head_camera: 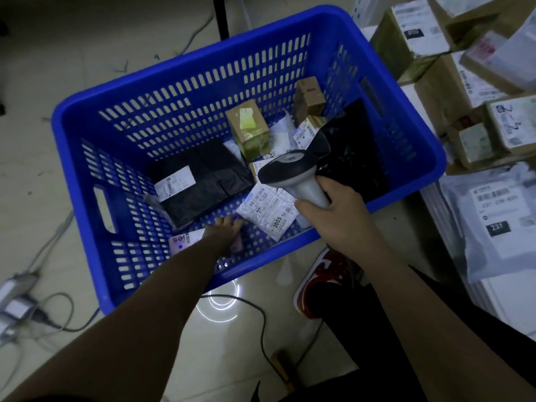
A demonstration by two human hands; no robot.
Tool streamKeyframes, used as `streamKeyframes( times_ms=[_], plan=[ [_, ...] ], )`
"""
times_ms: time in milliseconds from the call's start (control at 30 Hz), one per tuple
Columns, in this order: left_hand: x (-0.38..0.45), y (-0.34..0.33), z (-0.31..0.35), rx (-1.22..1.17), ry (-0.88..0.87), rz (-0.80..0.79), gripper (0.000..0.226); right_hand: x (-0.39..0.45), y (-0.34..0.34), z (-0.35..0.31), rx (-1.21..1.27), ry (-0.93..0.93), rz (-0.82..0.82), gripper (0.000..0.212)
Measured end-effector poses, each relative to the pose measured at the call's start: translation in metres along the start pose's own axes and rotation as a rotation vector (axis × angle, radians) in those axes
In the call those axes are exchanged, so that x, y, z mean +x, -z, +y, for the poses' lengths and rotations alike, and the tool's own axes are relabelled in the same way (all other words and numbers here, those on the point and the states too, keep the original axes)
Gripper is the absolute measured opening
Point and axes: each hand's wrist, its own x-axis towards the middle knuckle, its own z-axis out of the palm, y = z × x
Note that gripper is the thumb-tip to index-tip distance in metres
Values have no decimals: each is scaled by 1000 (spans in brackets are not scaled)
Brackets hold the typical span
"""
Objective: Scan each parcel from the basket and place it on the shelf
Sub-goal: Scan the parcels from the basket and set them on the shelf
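A blue slotted basket stands on the floor and holds several parcels. My left hand reaches down to the basket's near corner, its fingers resting on a small white-labelled parcel. My right hand grips the handle of a grey and black barcode scanner held over the basket. Below the scanner lies a white bubble mailer. A black bag with a white label, a taped brown box and a larger black bag also lie inside.
Shelves at the right carry cardboard boxes and grey mailer bags. Cables and a power adapter lie on the tiled floor at the left and front. A red and white shoe stands next to the basket.
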Motion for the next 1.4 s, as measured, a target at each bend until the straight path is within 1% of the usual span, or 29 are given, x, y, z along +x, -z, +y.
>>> streamKeyframes(
  times_ms=[67,133,267,333,433,567,633,733,767,833,900,967,1067,1167,1200,1300,1400],
  plan=[
    [-3,1,-5,10,11,32,103,0,0,2,-17,-4,-2,17],
    [-7,3,-11,-42,24,49,105,0,1,2,-4,-16,-2,17],
    [-26,14,-21,-301,13,106,99,0,2,-1,34,-35,18,13],
    [-43,22,-26,-463,1,166,100,0,3,-5,73,-36,29,13],
    [-79,41,-32,-698,-54,383,106,0,4,-12,130,-42,45,14],
    [-133,64,-25,-1033,-134,666,107,-4,4,-22,259,-101,97,8],
    [-159,78,-15,-1116,-188,763,110,-10,7,-29,321,-130,120,11],
    [-190,102,11,-1132,-281,859,112,-26,18,-35,416,-166,159,12],
    [-199,109,22,-1126,-316,877,109,-34,23,-35,438,-174,167,13],
    [-214,120,43,-1020,-421,930,98,-50,33,-33,485,-190,198,17],
    [-221,126,65,-848,-548,977,85,-64,43,-28,531,-191,255,22],
    [-220,124,85,-669,-653,1031,79,-76,52,-20,527,-192,347,26],
    [-212,114,113,-522,-693,1058,79,-92,64,-5,510,-196,469,25],
    [-199,100,133,-337,-690,1028,80,-107,73,7,467,-230,543,35],
    [-196,96,138,-270,-696,1026,81,-112,77,10,472,-246,564,33],
    [-193,90,153,-66,-711,1054,92,-122,83,17,524,-274,546,29],
    [-189,85,156,8,-768,1055,99,-125,82,29,554,-274,505,29]
  ],
)
